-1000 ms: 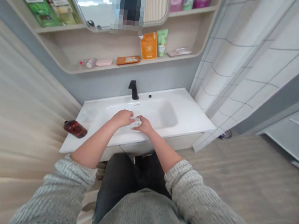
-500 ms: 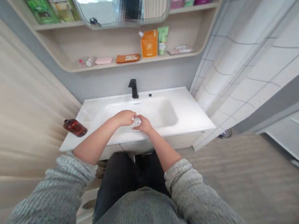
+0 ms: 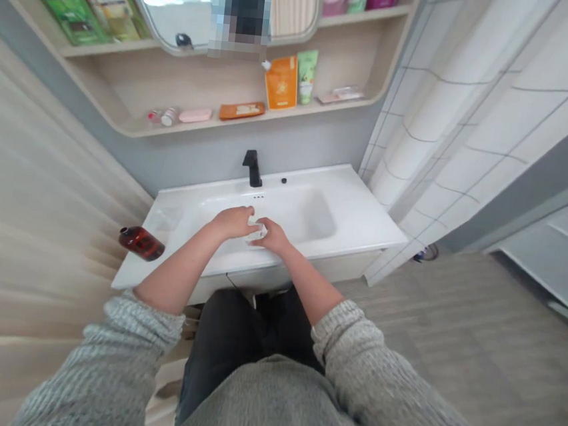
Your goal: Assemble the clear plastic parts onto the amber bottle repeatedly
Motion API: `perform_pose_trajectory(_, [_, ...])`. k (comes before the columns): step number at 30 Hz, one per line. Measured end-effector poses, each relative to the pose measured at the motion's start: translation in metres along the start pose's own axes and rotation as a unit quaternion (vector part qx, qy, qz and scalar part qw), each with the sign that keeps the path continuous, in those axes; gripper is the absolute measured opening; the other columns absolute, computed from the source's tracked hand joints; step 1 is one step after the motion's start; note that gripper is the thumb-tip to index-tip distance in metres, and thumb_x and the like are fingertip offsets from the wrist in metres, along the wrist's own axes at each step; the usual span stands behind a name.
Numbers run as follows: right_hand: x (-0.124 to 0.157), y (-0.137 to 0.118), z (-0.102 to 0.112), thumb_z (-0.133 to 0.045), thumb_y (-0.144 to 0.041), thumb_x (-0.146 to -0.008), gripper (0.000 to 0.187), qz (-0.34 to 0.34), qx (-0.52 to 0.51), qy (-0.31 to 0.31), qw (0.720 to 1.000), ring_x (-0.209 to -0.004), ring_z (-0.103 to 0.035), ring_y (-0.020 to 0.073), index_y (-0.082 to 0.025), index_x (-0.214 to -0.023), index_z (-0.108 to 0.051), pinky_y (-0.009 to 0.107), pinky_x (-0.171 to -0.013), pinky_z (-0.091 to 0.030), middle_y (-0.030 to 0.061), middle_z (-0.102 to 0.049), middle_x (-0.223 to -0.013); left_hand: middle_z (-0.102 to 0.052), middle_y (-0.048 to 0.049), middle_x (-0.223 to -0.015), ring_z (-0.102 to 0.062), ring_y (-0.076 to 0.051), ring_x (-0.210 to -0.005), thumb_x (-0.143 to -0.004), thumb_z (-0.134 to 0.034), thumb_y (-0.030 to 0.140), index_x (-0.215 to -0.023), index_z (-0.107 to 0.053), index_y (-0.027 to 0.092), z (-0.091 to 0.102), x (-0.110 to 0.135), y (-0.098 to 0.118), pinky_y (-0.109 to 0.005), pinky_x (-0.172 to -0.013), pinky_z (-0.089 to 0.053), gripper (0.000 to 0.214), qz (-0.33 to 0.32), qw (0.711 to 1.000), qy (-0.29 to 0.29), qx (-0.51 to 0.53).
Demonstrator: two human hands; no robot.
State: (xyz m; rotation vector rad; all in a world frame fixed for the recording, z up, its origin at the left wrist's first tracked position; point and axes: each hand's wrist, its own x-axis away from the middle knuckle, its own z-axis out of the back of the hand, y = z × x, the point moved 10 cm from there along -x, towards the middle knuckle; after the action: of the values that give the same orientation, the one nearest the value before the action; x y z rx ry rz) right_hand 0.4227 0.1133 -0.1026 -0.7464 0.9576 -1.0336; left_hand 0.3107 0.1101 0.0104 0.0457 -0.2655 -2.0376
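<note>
My right hand (image 3: 272, 237) curls its thumb and fingers around a small clear, whitish piece (image 3: 256, 233) over the front of the sink (image 3: 317, 213). Its exact kind is too small to make out. Close beside it on the left, my left hand (image 3: 234, 222) has its thumb and fingers spread apart, the thumb near the piece. Whether that thumb touches it I cannot tell. An amber bottle (image 3: 141, 243) with a bare neck is on the counter's left end, its neck pointing left.
A black faucet (image 3: 253, 168) rises behind the basin. A clear, flat item (image 3: 168, 216) lies on the counter's left side. Above runs a shelf (image 3: 151, 79) with an orange pouch (image 3: 282, 83), a green tube (image 3: 306, 76) and a pink case (image 3: 195, 115). Curtains hang on both sides.
My left hand has loosened from the small clear piece and its fingers have spread, shifting slightly left. My right hand keeps its place around the piece.
</note>
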Motion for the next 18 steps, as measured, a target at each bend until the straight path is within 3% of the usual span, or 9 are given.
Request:
perform_pose_trajectory(2, [0.000,-0.001,-0.001,-0.104,-0.037,-0.058,0.075,-0.001,0.003,-0.009,1.000,-0.109,-0.074,0.0302,-0.024,-0.124,-0.072,0.041,-0.102,-0.056,0.0042,-0.079,-0.117,-0.081,-0.0163,-0.118,-0.076,-0.037,-0.112,-0.083,-0.077,0.033,-0.119,-0.079,0.022,-0.005,0.000,0.003,-0.041,-0.097,-0.055,0.038,-0.024,1.000,-0.019,-0.003])
perform_pose_trajectory(4, [0.000,0.000,-0.001,-0.105,-0.036,-0.057,0.075,-0.006,0.004,-0.013,1.000,-0.108,-0.074,0.0300,-0.024,-0.123,-0.071,0.040,-0.100,-0.056,0.0037,-0.079,-0.116,-0.080,-0.0147,-0.123,-0.076,-0.036,-0.113,-0.075,-0.078,0.023,-0.123,-0.079,0.024,-0.005,0.002,0.012,-0.040,-0.097,-0.055,0.048,-0.072,0.997,-0.023,0.019])
perform_pose_trajectory(6, [0.000,0.000,0.000,-0.105,-0.036,-0.057,0.077,-0.014,0.004,-0.009,1.000,-0.108,-0.074,0.0299,-0.025,-0.125,-0.071,0.040,-0.101,-0.056,0.0034,-0.079,-0.117,-0.080,-0.0134,-0.123,-0.076,-0.034,-0.108,-0.070,-0.080,0.022,-0.130,-0.077,0.024,-0.003,0.002,0.010,-0.038,-0.092,-0.056,0.061,-0.067,0.996,-0.022,0.047])
perform_pose_trajectory(8, [0.000,0.000,0.001,-0.104,-0.037,-0.057,0.077,-0.015,0.007,-0.004,1.000,-0.109,-0.074,0.0300,-0.025,-0.125,-0.071,0.040,-0.102,-0.056,0.0035,-0.079,-0.117,-0.082,-0.0123,-0.112,-0.077,-0.033,-0.097,-0.074,-0.082,0.033,-0.130,-0.076,0.023,-0.002,0.001,0.001,-0.037,-0.085,-0.055,0.057,-0.018,0.998,-0.026,0.062])
perform_pose_trajectory(12, [0.001,-0.005,0.002,-0.104,-0.038,-0.058,0.074,-0.004,0.017,0.001,1.000,-0.111,-0.074,0.0305,-0.024,-0.124,-0.072,0.041,-0.104,-0.055,0.0048,-0.079,-0.118,-0.080,-0.0140,-0.093,-0.075,-0.034,-0.091,-0.094,-0.070,0.057,-0.104,-0.080,0.020,0.000,-0.003,-0.008,-0.038,-0.084,-0.053,0.040,0.037,0.999,-0.019,0.015])
perform_pose_trajectory(15, [0.001,-0.005,0.002,-0.104,-0.035,-0.057,0.074,-0.003,0.022,-0.003,1.000,-0.110,-0.073,0.0303,-0.025,-0.123,-0.073,0.041,-0.104,-0.055,0.0044,-0.079,-0.118,-0.081,-0.0138,-0.101,-0.076,-0.033,-0.099,-0.091,-0.075,0.041,-0.103,-0.081,0.020,-0.006,-0.005,0.001,-0.037,-0.087,-0.053,0.025,0.004,0.999,-0.038,-0.018])
perform_pose_trajectory(18, [0.000,-0.001,0.001,-0.105,-0.036,-0.057,0.077,-0.010,0.015,-0.005,1.000,-0.106,-0.074,0.0297,-0.024,-0.126,-0.072,0.040,-0.100,-0.056,0.0035,-0.080,-0.115,-0.082,-0.0120,-0.113,-0.076,-0.033,-0.102,-0.079,-0.082,0.030,-0.119,-0.080,0.023,-0.007,-0.005,0.013,-0.036,-0.086,-0.053,0.041,-0.044,0.998,-0.044,-0.014])
